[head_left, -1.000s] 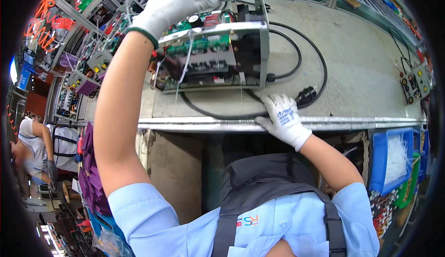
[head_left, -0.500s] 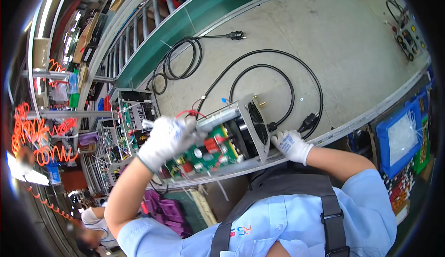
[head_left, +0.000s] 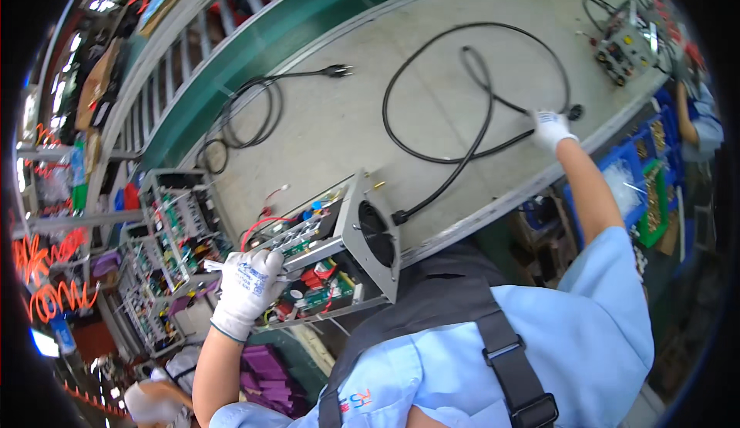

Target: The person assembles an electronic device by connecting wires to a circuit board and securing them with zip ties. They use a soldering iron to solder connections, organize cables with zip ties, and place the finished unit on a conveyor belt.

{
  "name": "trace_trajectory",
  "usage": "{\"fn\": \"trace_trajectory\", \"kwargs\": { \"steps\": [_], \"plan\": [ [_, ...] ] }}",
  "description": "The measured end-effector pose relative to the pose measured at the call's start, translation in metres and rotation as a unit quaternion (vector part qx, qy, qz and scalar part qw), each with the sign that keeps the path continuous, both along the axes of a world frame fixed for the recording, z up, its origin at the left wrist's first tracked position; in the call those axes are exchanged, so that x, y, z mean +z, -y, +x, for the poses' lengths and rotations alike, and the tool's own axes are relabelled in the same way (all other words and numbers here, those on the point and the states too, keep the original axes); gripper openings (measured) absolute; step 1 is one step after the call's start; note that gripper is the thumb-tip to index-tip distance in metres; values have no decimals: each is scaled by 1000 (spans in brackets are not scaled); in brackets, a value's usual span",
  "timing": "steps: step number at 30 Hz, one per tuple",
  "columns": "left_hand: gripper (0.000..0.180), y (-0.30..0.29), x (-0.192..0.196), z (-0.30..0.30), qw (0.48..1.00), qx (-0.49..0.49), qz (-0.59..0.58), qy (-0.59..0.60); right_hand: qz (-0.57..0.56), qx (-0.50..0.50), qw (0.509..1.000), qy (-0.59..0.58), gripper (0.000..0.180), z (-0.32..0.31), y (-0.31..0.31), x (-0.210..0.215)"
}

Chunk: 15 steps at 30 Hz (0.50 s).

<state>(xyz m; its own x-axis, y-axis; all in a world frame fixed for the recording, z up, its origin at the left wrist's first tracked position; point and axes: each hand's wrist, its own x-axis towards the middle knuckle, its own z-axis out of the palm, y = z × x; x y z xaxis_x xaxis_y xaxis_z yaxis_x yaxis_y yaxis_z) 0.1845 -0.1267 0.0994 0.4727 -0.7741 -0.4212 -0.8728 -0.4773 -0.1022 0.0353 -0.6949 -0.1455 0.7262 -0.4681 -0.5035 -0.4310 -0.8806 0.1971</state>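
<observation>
My left hand [head_left: 248,285], in a white glove, grips the open side of a metal electronics chassis [head_left: 331,254] with circuit boards, red wires and a round fan grille on its end plate. The chassis sits at the near edge of the grey workbench [head_left: 362,112]. A thick black power cable [head_left: 470,131] runs from the chassis back and loops across the bench. My right hand [head_left: 553,129], also gloved, is stretched far right and closed on the far end of that cable near its plug.
A second black cord with plug [head_left: 254,112] lies coiled at the bench's far left. Another open chassis [head_left: 624,42] stands at the far right. Racks of similar units [head_left: 166,235] are on my left. Blue parts bins [head_left: 644,189] sit below the bench edge.
The view swung left. My right hand left the chassis corner and reached out right along the cable to its plug end. My left hand still holds the chassis.
</observation>
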Motion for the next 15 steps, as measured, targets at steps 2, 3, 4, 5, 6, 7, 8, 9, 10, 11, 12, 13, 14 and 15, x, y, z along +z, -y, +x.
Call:
{"fn": "trace_trajectory", "kwargs": {
  "steps": [2,3,4,5,6,7,8,9,10,11,12,13,14,15],
  "plan": [
    [36,26,-14,8,1000,-3,2,-10,67,-73,994,49,65,-16,2,0],
    [36,40,-19,12,1000,12,6,-19,75,-92,989,91,66,-21,1,-3],
    [37,53,-20,16,999,35,26,-31,85,-118,979,145,64,-26,2,-5],
    [40,66,-19,18,998,64,-9,-5,90,-152,966,187,62,-30,5,-7],
    [43,75,-13,23,989,143,15,-37,100,-175,948,246,59,-33,10,-10],
    [48,86,-9,26,984,166,-39,-54,105,-196,936,272,57,-36,18,-11],
    [55,94,-1,28,968,242,-23,-68,112,-215,922,301,56,-38,25,-11],
    [66,104,4,30,970,238,33,-25,125,-240,910,313,54,-38,33,-11],
    [52,114,7,29,968,250,7,-11,161,-207,907,331,51,-37,37,-10],
    [43,128,5,26,968,239,-73,12,198,-181,904,334,48,-34,39,-10],
    [35,144,0,23,961,226,-156,29,243,-146,891,355,45,-31,37,-9],
    [21,162,-7,16,955,179,-230,46,281,-144,900,299,47,-26,28,-9],
    [20,184,-17,9,951,165,-260,33,343,-120,885,291,50,-19,19,-10],
    [21,210,-33,-1,945,149,-292,15,311,-82,915,244,52,-13,3,-12]
  ]
}}
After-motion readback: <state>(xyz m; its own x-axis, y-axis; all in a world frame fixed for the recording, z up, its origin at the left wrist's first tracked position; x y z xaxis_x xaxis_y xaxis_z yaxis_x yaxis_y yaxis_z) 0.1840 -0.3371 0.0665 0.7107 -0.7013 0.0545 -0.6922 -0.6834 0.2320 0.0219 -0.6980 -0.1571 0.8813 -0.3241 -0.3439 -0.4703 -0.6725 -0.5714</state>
